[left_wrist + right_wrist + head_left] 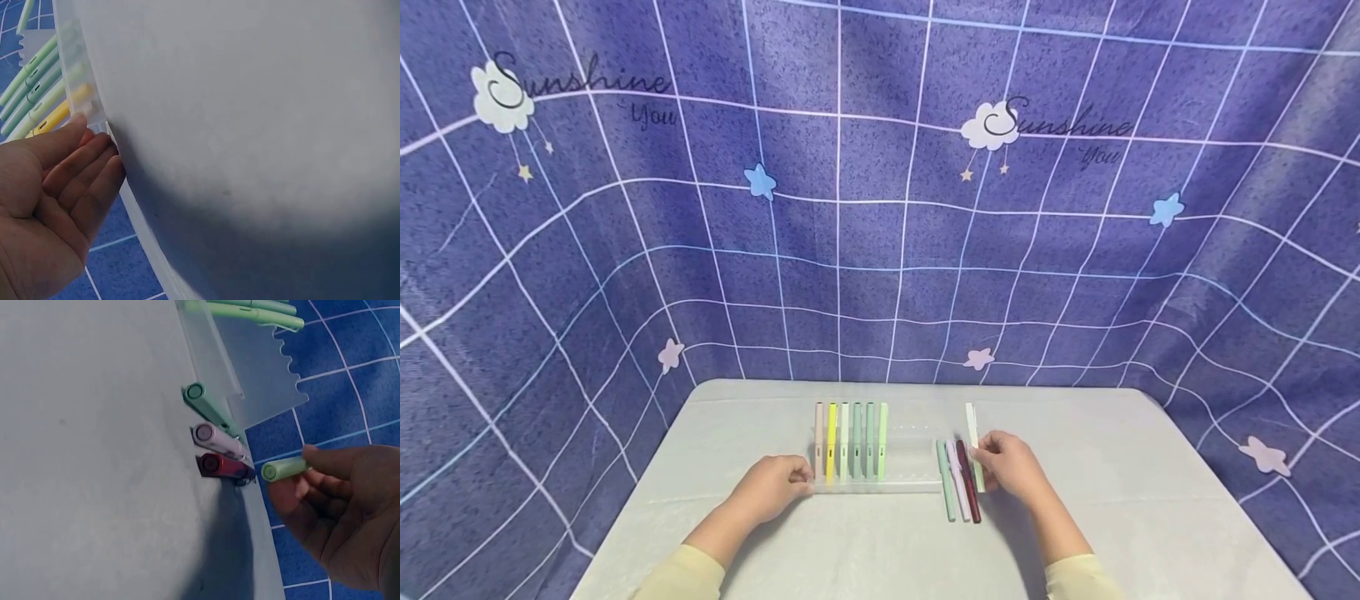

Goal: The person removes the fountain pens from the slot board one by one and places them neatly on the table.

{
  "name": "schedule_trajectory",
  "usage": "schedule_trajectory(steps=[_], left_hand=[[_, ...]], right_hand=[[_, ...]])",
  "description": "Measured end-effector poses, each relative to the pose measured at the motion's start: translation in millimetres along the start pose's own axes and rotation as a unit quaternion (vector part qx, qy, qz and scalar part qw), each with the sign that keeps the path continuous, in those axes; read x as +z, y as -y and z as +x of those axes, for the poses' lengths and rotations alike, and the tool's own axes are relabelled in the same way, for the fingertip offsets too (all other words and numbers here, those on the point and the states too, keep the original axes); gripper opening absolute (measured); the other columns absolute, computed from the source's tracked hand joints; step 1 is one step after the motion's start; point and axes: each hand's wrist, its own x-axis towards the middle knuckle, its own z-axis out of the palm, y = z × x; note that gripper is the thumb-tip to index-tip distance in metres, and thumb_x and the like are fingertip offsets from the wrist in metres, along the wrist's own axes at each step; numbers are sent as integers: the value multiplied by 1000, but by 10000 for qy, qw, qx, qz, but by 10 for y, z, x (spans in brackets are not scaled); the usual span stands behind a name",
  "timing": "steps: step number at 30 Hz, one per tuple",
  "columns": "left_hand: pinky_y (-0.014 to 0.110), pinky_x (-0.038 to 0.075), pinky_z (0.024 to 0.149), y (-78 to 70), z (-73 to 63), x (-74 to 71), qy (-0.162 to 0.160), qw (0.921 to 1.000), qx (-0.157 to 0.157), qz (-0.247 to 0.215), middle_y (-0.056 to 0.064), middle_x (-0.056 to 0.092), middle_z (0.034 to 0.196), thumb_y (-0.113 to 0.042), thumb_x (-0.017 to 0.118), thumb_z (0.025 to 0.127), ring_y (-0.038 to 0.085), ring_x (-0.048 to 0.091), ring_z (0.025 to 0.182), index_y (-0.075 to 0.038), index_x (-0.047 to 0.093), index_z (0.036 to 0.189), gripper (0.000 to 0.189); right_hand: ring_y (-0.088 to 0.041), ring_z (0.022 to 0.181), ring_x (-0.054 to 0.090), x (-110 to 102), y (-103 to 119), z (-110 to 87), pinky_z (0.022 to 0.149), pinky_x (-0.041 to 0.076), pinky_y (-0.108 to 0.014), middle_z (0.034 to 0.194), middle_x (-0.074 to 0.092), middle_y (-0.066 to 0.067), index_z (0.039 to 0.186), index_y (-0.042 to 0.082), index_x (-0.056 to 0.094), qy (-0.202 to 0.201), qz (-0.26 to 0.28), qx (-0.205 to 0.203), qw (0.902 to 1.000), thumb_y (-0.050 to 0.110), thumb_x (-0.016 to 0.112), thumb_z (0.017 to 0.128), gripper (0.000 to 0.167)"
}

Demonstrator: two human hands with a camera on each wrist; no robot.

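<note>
My left hand [772,487] is at the front left corner of a clear plastic pen rack [913,485]; in the left wrist view its thumb and fingers pinch that corner. My right hand [1009,467] pinches a pale green pen [972,423] between thumb and fingers, and in the right wrist view the pen is raised off the table. Just left of it, a green pen [947,483], a lavender pen [958,479] and a dark red pen [970,483] lie side by side, against the rack's right end.
Several pens stand in a row in the rack's left part, among them a pink pen [819,433], a yellow pen [832,437] and a light green pen [883,437]. A pale cloth covers the table [760,550]. Behind it hangs a blue grid-patterned curtain [880,225].
</note>
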Motion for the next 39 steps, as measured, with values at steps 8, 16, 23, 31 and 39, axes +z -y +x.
schedule_trajectory(steps=[8,16,23,31,39], left_hand=[[39,54,80,-20,-11,-17,14,9999,-103,-43,-11,71,80,-24,79,80,10,66,78,-22,68,85,12],[39,54,81,-21,3,-18,27,9999,-170,-7,-13,71,80,-26,79,80,9,66,78,-23,68,86,13],[40,54,81,-34,0,-31,26,9999,-142,-16,-11,71,80,-25,79,79,10,66,78,-22,69,87,13],[39,54,79,-31,-11,-25,29,9999,-108,-25,-12,71,79,-25,79,79,8,65,76,-22,68,86,13],[37,53,77,-35,-21,-20,22,10000,-93,-11,-13,70,77,-24,79,80,8,64,75,-22,68,84,12]], right_hand=[[-20,46,60,-21,-54,-112,45,55,-35,61,59,-11,79,1,58,541,-483,400,9966,11,70,88,18],[-20,48,62,-27,-61,-159,45,55,-34,62,62,-12,76,1,54,883,-716,480,9924,10,71,88,22],[-19,46,60,-26,-86,-154,44,55,-33,61,61,-11,76,3,54,955,-925,524,9897,12,72,88,23],[-19,47,60,-21,-83,-164,44,54,-33,63,61,-12,75,2,55,945,-980,619,9887,20,71,90,28],[-16,45,56,-40,-59,-109,46,48,-31,55,57,-4,75,8,57,326,-1711,226,9844,37,63,95,36]])
